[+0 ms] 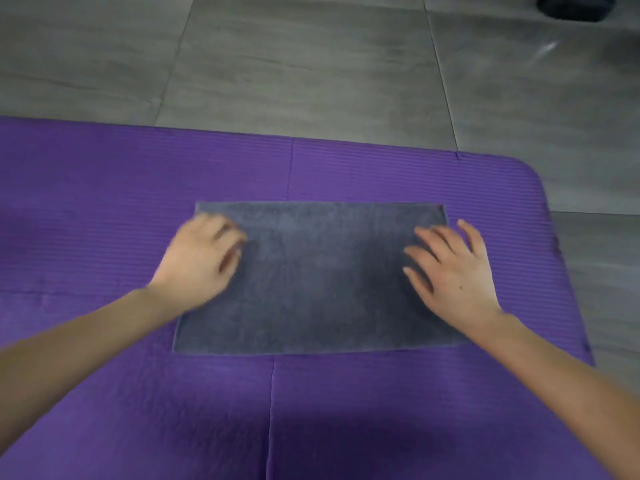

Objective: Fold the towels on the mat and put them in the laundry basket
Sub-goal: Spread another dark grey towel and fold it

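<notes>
A grey towel [318, 282] lies flat as a neat rectangle on the purple mat [104, 202]. My left hand [201, 261] rests palm down on the towel's left edge, its fingers blurred. My right hand [453, 268] lies flat on the towel's right edge with fingers spread and straight. Neither hand grips the cloth. No laundry basket is in view.
Grey floor tiles [311, 64] lie beyond the mat's far edge and to its right. A dark rounded object [576, 6] sits on the floor at the top right corner. The mat's rounded corner [530, 171] is at the right.
</notes>
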Tool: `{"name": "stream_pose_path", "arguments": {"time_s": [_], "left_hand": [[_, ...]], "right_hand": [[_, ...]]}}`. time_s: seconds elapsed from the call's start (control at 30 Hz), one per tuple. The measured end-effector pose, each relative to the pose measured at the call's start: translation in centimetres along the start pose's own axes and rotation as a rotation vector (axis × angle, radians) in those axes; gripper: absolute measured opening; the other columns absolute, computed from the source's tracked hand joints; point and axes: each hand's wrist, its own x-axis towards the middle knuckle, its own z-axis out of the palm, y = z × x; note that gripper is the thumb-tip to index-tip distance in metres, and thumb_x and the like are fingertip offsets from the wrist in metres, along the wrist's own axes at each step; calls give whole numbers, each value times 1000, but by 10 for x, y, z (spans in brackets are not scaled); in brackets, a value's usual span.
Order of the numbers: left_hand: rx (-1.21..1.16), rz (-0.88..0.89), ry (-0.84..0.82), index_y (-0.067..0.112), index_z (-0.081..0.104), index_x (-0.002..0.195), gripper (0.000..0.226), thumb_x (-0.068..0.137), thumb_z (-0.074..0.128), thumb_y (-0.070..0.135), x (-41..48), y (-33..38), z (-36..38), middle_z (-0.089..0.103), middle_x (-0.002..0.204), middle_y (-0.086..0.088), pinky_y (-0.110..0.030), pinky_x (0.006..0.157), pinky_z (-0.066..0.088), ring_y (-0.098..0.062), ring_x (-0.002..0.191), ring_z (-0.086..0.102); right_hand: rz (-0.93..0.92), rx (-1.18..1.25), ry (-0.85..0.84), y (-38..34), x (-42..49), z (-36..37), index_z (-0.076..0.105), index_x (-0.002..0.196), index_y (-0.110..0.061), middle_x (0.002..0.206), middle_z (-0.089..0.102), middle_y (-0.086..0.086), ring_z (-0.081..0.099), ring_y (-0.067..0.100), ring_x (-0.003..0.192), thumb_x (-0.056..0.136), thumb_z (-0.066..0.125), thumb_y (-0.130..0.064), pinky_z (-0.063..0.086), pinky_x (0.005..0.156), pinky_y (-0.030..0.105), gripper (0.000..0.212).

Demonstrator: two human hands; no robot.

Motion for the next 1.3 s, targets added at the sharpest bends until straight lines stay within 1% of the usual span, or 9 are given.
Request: {"name": "stream_pose_path", "arguments": {"time_s": [0.17, 0.33, 0.43, 0.53, 0.63, 0.77, 0.97, 1.1, 1.3], "left_hand": [[46, 209, -383, 18, 60, 106, 43, 74, 61, 48, -72, 40, -3, 59, 101, -4, -37, 71, 56, -23, 88, 59], [233, 157, -452, 14, 56, 111, 79, 36, 77, 7, -88, 38, -2, 55, 102, -10, -36, 56, 56, -27, 81, 63], [238, 90, -550, 11, 59, 89, 57, 37, 75, -6, -84, 36, -10, 58, 82, -8, -33, 43, 51, -27, 64, 61], [153, -104, -657, 7, 59, 96, 23, 75, 54, -1, -76, 37, -32, 62, 97, -9, -38, 74, 50, -31, 91, 62], [114, -140, -862, 16, 60, 97, 18, 83, 48, 12, -77, 34, -56, 64, 98, 5, -24, 76, 39, -16, 97, 60], [-348, -327, -1157, 27, 57, 66, 14, 70, 60, 14, -73, 19, -85, 55, 58, 17, -10, 57, 37, 6, 54, 49], [-755, -663, -638, 8, 67, 85, 6, 86, 64, 3, -47, -11, -86, 70, 75, 0, -6, 62, 46, 3, 63, 61], [-743, -761, -430, 12, 66, 80, 12, 85, 64, 1, -31, -20, -64, 67, 77, -2, -9, 65, 46, -2, 65, 62], [-325, -800, -320, 13, 68, 88, 5, 84, 67, 13, -27, -16, -18, 66, 88, -6, -28, 74, 40, -26, 92, 61]], "right_hand": [[-266, 44, -223, -19, -68, 1, 69, 111, -13, 118, 66, 9, 63, 29, 105, 83, 49, -47, 33, 101, 52, 48], [-129, -18, -356, -6, -68, 0, 71, 105, -7, 111, 69, 12, 68, 29, 94, 49, 81, -16, 51, 86, 49, 58], [-9, 103, -305, -1, -65, -10, 74, 86, -10, 90, 74, 6, 71, 22, 75, 42, 84, -6, 56, 73, 41, 45], [59, 251, -279, -2, -75, -28, 72, 83, -16, 70, 71, -4, 67, 21, 60, 65, 59, -16, 53, 63, 32, 22], [134, 401, -637, -8, -93, -55, 68, 94, -25, 77, 67, -9, 63, 15, 75, 83, 52, -19, 42, 69, 26, 20], [213, 711, -929, -2, -108, -73, 63, 80, -32, 70, 62, -16, 55, -2, 67, 83, 65, -17, 40, 66, 16, 15], [702, 1133, -530, 21, -93, -62, 70, 83, -15, 78, 71, 0, 62, 9, 73, 83, 69, -6, 47, 72, 20, 9], [726, 859, -449, 29, -67, -43, 68, 83, -19, 81, 71, -1, 64, 18, 81, 83, 70, -20, 47, 80, 35, 2], [689, 415, -490, 23, -53, -14, 63, 94, -26, 94, 60, -6, 56, 19, 96, 82, 67, -39, 45, 75, 32, 18]]}}
